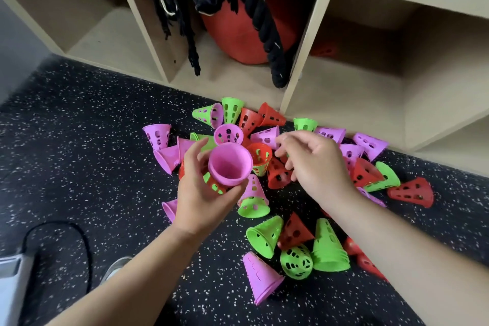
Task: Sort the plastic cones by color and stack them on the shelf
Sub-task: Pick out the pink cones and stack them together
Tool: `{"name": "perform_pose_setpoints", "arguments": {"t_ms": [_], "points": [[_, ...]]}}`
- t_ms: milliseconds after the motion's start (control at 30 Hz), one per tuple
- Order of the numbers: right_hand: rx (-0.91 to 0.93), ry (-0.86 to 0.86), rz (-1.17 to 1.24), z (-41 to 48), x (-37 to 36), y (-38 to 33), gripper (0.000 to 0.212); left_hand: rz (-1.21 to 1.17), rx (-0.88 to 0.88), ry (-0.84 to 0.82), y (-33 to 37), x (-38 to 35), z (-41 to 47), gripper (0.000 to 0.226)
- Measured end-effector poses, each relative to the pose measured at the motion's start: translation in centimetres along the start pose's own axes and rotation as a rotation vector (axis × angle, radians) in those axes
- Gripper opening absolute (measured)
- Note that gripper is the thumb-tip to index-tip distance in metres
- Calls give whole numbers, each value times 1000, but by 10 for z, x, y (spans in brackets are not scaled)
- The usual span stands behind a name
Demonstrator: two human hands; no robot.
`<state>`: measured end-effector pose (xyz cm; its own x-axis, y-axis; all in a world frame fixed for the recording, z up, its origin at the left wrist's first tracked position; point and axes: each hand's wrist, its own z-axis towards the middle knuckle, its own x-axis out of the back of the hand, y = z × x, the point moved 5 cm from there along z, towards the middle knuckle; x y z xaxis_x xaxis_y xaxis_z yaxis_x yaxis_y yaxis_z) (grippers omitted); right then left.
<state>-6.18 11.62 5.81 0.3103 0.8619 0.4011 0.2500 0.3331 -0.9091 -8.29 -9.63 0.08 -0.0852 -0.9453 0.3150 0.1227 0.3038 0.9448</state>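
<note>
Curled round a pink plastic cone (229, 164) whose open mouth faces the camera, the left hand (201, 193) keeps a closed grip on it at the centre of the frame. The right hand (315, 164), just right of centre, has a slack grip, fingers spread and holding nothing above the pile. A pale wooden shelf unit (299, 79) spans the top of the frame over a black speckled floor (92, 140), where loose pink, green and red perforated plastic cones (328, 246) lie scattered from the centre to the lower right.
</note>
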Motion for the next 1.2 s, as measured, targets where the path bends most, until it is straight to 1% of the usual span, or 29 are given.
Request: {"name": "perform_pose_setpoints", "arguments": {"t_ms": [33, 67, 100, 167, 200, 233, 267, 333, 467, 500, 567, 633, 700, 767, 867, 933, 1000, 1033, 1100, 1133, 1200], "points": [[46, -22, -83, 0, -4, 8, 13, 16, -8, 11, -1, 3, 0, 100], [106, -91, -231, -1, -10, 16, 10, 34, -13, 22, -2, 7, 0, 101], [159, -204, -412, -3, -20, 28, 13, 55, -12, 33, -3, 10, 1, 102], [214, -475, -788, -11, -40, 56, 31, 79, -7, 46, -5, 15, 2, 101], [239, -563, -932, -16, -47, 68, 38, 88, 0, 48, -6, 15, 3, 101], [266, -608, -1017, -19, -51, 77, 40, 97, 4, 50, -7, 15, 3, 101], [294, -606, -1042, -22, -54, 80, 36, 107, 5, 52, -6, 15, 3, 101], [341, -509, -984, -21, -54, 82, 22, 123, 2, 48, -6, 12, 3, 102], [349, -230, -763, -9, -29, 66, 6, 105, 6, 24, -10, 7, 3, 101], [325, -156, -676, -7, -18, 57, 7, 97, 8, 15, -12, 6, 4, 100], [216, -26, -498, -3, 7, 34, 11, 99, 4, 0, -14, 4, 5, 99], [102, 46, -365, -1, 30, 13, 13, 119, -1, -16, -13, 1, 6, 98], [54, 42, -257, -1, 48, -10, 11, 139, -10, -31, -10, -2, 6, 98], [44, -6, -202, -3, 54, -32, 11, 142, -10, -45, -7, -8, 4, 97], [33, -202, -219, -8, 35, -46, 14, 114, -8, -74, -1, -16, 0, 100], [55, -253, -316, -11, 23, -43, 14, 113, -27, -97, 4, -21, -2, 104], [93, -194, -359, -12, 22, -39, 12, 105, -37, -102, 9, -23, -4, 105], [79, -147, -314, -12, 27, -36, 11, 99, -40, -99, 10, -23, -4, 104], [1, -61, -145, -11, 38, -29, 16, 84, -26, -79, 10, -21, -4, 102], [-39, -31, -67, -11, 43, -26, 19, 67, -11, -66, 8, -20, -4, 101], [-113, -3, 7, -9, 51, -18, 19, 35, 16, -48, 5, -18, -2, 98]]}}
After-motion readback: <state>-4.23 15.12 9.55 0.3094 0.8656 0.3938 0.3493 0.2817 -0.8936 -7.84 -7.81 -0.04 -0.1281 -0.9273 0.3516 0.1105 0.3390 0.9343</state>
